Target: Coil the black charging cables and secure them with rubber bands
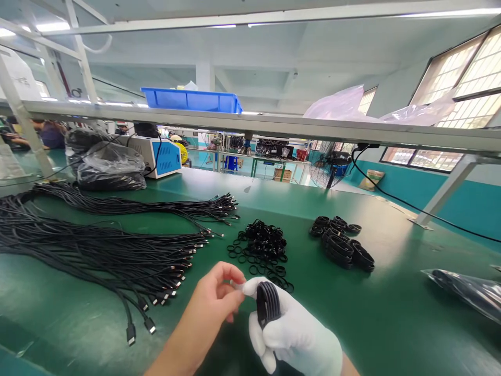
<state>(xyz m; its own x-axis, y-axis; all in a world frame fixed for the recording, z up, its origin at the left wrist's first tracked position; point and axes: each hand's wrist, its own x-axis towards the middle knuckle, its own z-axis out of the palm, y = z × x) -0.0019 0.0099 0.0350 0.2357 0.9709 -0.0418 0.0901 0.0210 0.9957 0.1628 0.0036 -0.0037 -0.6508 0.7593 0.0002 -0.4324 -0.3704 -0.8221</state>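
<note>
My right hand (pixel 287 324), in a white glove, is wrapped round a coiled black cable (pixel 268 303). The coil stands on edge between the thumb and fingers, its loops bundled side by side. My bare left hand (pixel 219 295) is closed in a pinch at the tip of the white glove's finger (pixel 238 285), just left of the coil. Beyond both hands lies a heap of small black rubber rings (pixel 264 243), some loose at its near edge. Left of my left hand, long black cables (pixel 117 256) spread out with their USB plugs (pixel 131 334) pointing right and toward me.
Several coiled cables (pixel 338 248) lie right of the rings on the green table (pixel 391 324). A clear plastic bag (pixel 465 290) rests at the far right. Behind stand bagged cables (pixel 111 167) and a blue-and-white machine (pixel 162 156). An overhead shelf carries a blue tray (pixel 191 100).
</note>
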